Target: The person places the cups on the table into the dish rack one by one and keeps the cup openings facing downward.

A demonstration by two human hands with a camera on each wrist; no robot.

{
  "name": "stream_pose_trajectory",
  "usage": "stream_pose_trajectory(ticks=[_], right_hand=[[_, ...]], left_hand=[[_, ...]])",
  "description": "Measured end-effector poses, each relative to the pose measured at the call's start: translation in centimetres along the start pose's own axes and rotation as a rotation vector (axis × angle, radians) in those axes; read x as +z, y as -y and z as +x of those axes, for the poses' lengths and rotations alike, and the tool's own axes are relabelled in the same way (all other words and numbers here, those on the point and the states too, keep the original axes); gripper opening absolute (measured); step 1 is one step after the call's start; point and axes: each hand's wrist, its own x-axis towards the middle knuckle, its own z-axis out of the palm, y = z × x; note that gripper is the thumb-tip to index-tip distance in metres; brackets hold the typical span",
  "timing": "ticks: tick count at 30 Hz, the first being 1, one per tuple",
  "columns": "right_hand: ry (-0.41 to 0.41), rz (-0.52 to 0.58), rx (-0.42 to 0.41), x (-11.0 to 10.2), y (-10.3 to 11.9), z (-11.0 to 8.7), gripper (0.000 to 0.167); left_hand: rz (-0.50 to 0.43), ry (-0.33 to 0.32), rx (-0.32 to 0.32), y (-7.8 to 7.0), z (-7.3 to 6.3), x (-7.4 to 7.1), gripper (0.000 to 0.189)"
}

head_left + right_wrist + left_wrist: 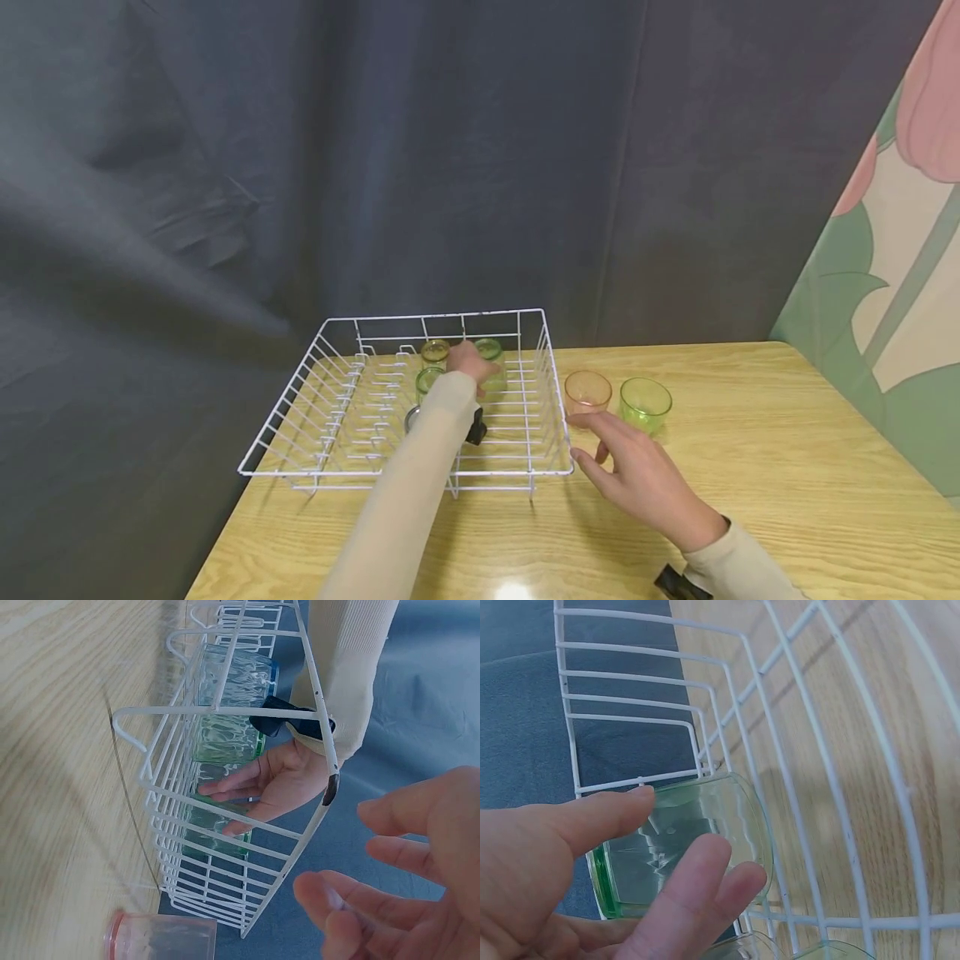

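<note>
One white wire rack (pixel 322 474) holds four transparent tumblers (pixel 429 383): one rippled bluish, one amber, two green. The left hand (pixel 471 364) has its fingers spread about the rear-right green tumbler (pixel 495 379). Rightward, one round orange cup (pixel 588 393), the right hand (pixel 641 475) hovering, fingers parted, one yellow-green cup (pixel 646 407).
</note>
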Motion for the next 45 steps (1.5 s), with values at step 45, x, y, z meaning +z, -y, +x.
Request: stream_pose_trajectory(ticks=[45], right_hand=[[0.070,-0.178,0.414,-2.3,-5.4,0.2,0.037]], left_hand=[[0.435,0.199,0.272,-1.4,-8.6,-7.5,0.039]])
